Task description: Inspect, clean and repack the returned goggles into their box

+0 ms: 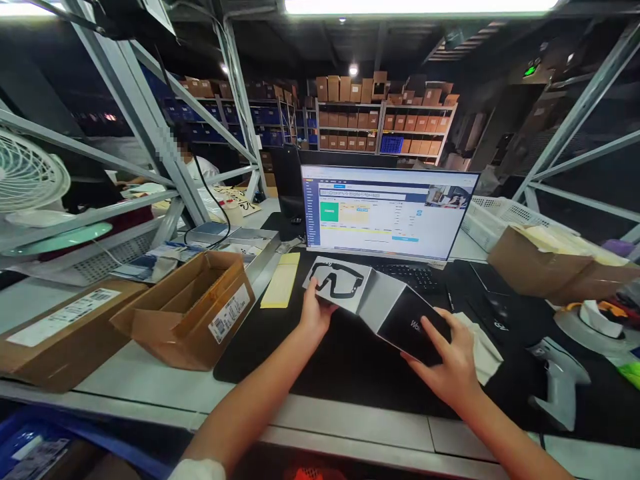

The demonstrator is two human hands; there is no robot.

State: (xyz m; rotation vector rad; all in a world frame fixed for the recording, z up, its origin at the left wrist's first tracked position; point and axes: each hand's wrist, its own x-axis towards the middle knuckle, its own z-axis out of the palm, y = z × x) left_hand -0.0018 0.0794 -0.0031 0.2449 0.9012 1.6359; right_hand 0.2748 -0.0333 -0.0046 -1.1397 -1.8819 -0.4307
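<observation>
Above the black desk mat (320, 370), both hands hold an eyewear box (373, 300). Its white left section carries a picture of dark-framed glasses, its right section is black with partly covered white lettering, and a plain grey stretch joins them at an angle. My left hand (316, 310) grips the white end, thumb on top. Around the black end is my right hand (450, 353), with fingers on its upper face and thumb at the lower edge. A crumpled pale cloth or bag (477, 347) lies just beyond my right hand. The box's underside is hidden.
An open cardboard box (200, 333) and another carton (65, 333) stand left. Yellow slips (281, 280) lie on the mat. Ahead are a monitor (370, 233) and keyboard (413, 275); right, a mouse (495, 307) and barcode scanner (560, 380). A person (200, 167) sits beyond the frame.
</observation>
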